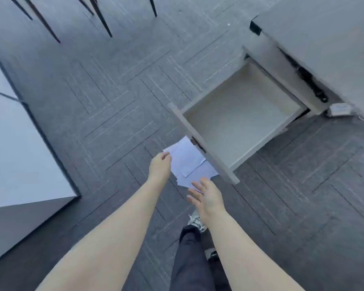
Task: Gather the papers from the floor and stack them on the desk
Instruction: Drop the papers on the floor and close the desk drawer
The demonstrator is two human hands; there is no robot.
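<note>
A loose pile of white papers (187, 160) lies on the grey carpet beside the front corner of an open drawer. My left hand (160, 166) hangs over the pile's left edge with its fingers curled, touching or nearly touching the top sheet; I cannot tell if it grips it. My right hand (206, 196) hovers over the pile's near edge, fingers spread and empty. The grey desk top (324, 38) fills the upper right corner.
The drawer (240, 120) stands pulled out, empty, jutting over the floor right of the papers. A white table (19, 154) fills the left side. Dark chair legs (101, 17) stand at the top. My leg and shoe (194, 223) are below my hands.
</note>
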